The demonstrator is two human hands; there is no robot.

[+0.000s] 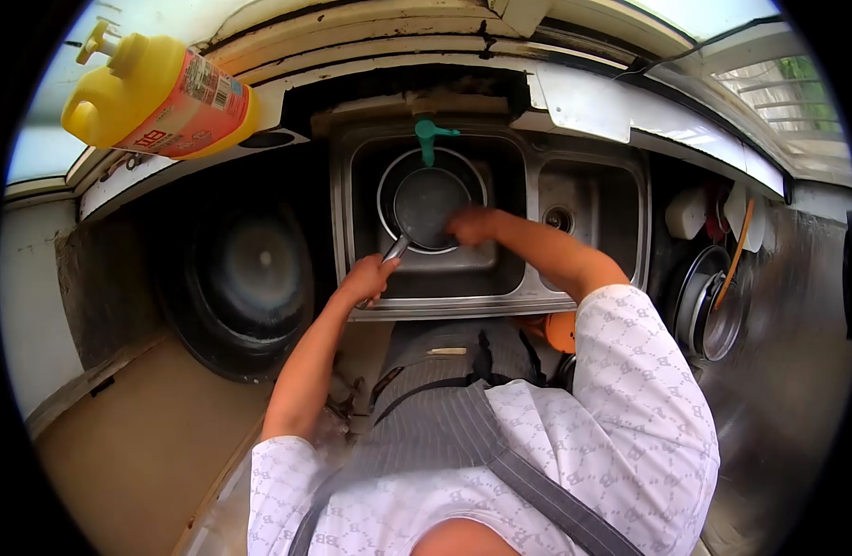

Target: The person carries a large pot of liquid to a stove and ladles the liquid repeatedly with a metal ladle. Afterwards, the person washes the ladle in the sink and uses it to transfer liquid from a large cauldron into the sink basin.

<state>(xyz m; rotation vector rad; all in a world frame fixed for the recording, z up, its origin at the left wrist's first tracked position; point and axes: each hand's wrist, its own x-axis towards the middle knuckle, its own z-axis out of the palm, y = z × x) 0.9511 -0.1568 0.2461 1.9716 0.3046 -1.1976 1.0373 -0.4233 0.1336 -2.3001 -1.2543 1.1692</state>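
Note:
In the left basin of the steel sink (352, 222), a round grey pan (431, 206) with a metal handle lies over a larger round vessel (386, 190). My left hand (370, 279) is closed around the pan's handle, near the front edge of the sink. At the right rim of the pan is my right hand (470, 225), smeared by motion. Its fingers cannot be made out, nor whether it holds anything. A teal tap (428, 139) points down over the back of the pan.
A yellow pump bottle (166, 97) stands on the ledge at the upper left. Left of the sink is a large black basin (236, 278). The smaller sink basin (584, 241) has a drain. Several pots (709, 310) with a wooden-handled tool (735, 255) sit at the right.

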